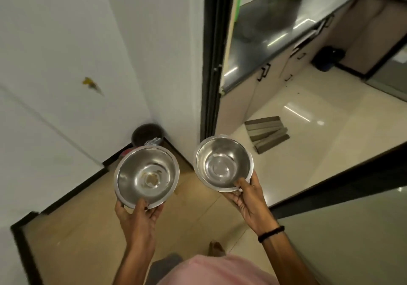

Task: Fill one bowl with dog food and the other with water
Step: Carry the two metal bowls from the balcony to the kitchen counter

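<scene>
Steel left bowl sits just ahead of the left hand, which pinches its near rim, thumb inside. The right hand pinches the right bowl likewise. Both bowls are level, apart and unfilled. The counter lies ahead-right, nearer the right hand, past the door frame; open floor leads there.

We hold two bowls side by side out front: the left bowl in our left hand, the right bowl in our right hand. Behind the left bowl, a bin sits in the corner. Right of the doorframe, a counter runs over cabinets, with boards on the floor before them.
</scene>
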